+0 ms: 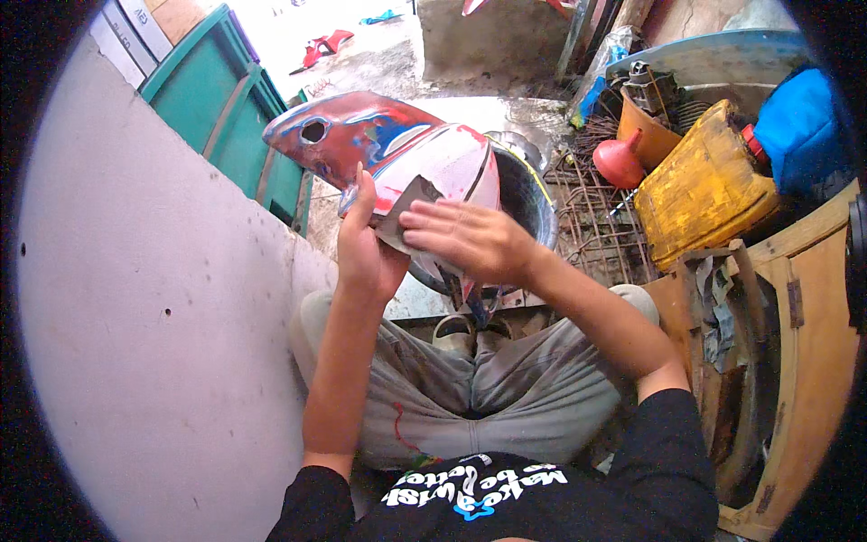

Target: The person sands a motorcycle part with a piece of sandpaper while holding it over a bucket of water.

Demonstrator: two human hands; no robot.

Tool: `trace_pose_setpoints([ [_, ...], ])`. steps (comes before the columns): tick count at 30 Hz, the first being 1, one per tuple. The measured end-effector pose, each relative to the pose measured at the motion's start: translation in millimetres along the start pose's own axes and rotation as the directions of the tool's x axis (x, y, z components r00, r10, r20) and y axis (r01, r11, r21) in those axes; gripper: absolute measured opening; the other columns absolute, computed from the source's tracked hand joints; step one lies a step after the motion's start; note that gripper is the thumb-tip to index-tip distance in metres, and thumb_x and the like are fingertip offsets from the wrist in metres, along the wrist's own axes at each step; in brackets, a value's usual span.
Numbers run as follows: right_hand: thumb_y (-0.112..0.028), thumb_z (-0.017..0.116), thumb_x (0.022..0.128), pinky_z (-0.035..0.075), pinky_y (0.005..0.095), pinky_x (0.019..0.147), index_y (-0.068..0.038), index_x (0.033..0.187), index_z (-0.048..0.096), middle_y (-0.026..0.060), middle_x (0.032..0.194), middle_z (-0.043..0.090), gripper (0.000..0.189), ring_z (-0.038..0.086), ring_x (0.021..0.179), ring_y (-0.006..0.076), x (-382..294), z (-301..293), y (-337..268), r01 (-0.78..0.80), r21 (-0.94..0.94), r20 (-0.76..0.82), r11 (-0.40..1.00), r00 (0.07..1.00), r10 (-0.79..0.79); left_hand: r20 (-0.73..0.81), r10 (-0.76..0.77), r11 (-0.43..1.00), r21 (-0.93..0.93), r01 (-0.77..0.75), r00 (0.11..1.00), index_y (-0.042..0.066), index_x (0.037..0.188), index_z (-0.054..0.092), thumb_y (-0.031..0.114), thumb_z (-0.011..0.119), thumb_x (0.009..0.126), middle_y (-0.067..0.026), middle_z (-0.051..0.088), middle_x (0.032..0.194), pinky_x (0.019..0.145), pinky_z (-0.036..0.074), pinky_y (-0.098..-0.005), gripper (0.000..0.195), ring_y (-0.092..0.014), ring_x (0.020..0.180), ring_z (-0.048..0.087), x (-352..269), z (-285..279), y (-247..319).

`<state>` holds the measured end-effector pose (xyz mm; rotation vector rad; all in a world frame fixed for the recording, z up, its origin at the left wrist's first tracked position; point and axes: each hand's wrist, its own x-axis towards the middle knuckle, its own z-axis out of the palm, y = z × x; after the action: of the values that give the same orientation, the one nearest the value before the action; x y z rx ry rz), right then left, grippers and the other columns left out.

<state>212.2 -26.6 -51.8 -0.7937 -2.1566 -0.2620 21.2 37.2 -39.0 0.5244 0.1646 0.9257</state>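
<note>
A curved panel, likely a vehicle fairing (447,159), with worn red, blue and white paint and an oval hole, lies tilted across the rim of a dark bucket (547,227). My left hand (369,251) grips its near edge, thumb up on the face. Under the fingers of my right hand (474,237), a grey sheet of sandpaper (410,206) lies against the white painted part. The right fingers are nearly straight and slightly blurred. My left fingers are hidden below the panel.
A pale wall (169,271) runs close on the left, by a green cabinet (203,101). To the right are a wire rack (596,223), a red funnel (620,162), a yellow jerrycan (708,190) and a wooden frame (813,352). Red pieces (325,47) lie on the floor beyond.
</note>
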Motion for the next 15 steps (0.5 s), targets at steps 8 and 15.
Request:
trace_pose_setpoints([
  [8,0.002,0.056,0.095,0.05,0.0435,0.107,0.0,0.13,0.061,0.0232,0.13,0.065,0.036,0.063,0.125,0.0376,-11.5,16.3,18.5,-0.309,-0.019,-0.185,0.951,0.936,0.301,-0.096,0.063,0.991,0.124,-0.051,0.993,-0.003,0.145,0.044,0.042,0.047,0.108,-0.0206,0.06,0.136,0.106,0.048,-0.0508,0.057,-0.035,0.122,0.061,0.9,1.7,-3.1],
  [15,0.008,0.052,0.084,0.045,0.0436,0.113,0.003,0.136,0.056,0.0241,0.137,0.06,0.052,0.056,0.132,0.039,-11.7,-2.9,47.9,-0.502,0.017,-0.176,0.865,0.85,0.497,-0.099,0.04,0.994,0.106,-0.029,0.994,-0.001,0.145,0.045,0.043,0.045,0.108,-0.0196,0.061,0.134,0.106,0.047,-0.0505,0.057,-0.034,0.122,0.061,-2.6,18.5,-6.5],
])
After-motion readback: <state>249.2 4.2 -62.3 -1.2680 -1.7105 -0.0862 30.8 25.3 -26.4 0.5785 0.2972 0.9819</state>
